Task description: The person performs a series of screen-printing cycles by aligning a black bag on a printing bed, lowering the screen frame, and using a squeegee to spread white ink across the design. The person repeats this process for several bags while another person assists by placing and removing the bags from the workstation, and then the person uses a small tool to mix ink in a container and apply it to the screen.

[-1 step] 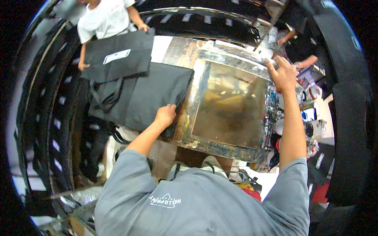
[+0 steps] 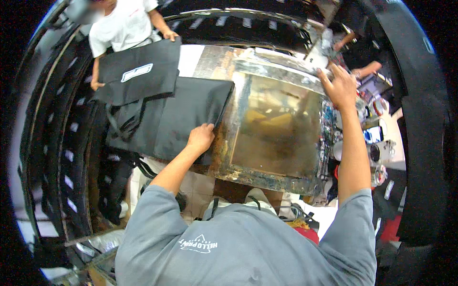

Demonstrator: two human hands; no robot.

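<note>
My left hand (image 2: pixel 201 137) is closed on the right edge of a black fabric bag (image 2: pixel 186 107) lying flat on the table. Beside the bag sits a screen-printing frame (image 2: pixel 228 162) with a brownish translucent mesh (image 2: pixel 281 128) and paint-stained borders. At its far right corner, my right hand (image 2: pixel 341 86) grips the frame, thumb apart from the other fingers; the fingertips are partly blurred. At the far left, a person in a white shirt (image 2: pixel 125 26) holds up another black bag (image 2: pixel 152 64) with a white printed mark.
Paint jars (image 2: pixel 379 106) and a lit phone (image 2: pixel 373 135) stand right of the frame. Another person's arm (image 2: pixel 368 69) reaches in at the far right. Racks of black bags (image 2: pixel 71 143) line the left. A tiled floor (image 2: pixel 196 188) shows below the table.
The other person's held-up bag has shifted slightly left and down in the picture. My two hands keep nearly the same places on the bag and the frame.
</note>
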